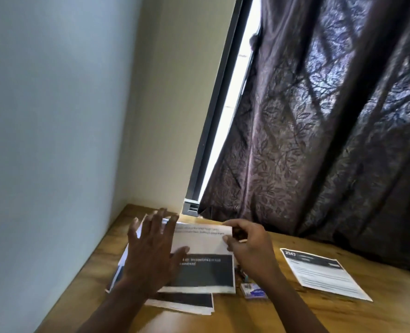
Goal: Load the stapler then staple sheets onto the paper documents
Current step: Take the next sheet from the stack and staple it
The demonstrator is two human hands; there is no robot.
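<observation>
A stack of printed sheets [206, 272] with dark blocks lies on the wooden table [283, 316], near the wall corner. My left hand [151, 248] lies flat on the stack's left part with fingers spread. My right hand [249, 243] pinches the right edge of the top sheet near its far corner. More sheets [187, 305] stick out under the stack toward me. A small staple box [253, 290] sits just right of the stack, below my right wrist. I cannot make out the stapler; something small and dark shows beside the wrist.
A separate printed document [324, 275] lies on the table to the right. A dark patterned curtain [319, 140] hangs down to the table's far edge, over a window. A pale wall [55, 140] bounds the table on the left.
</observation>
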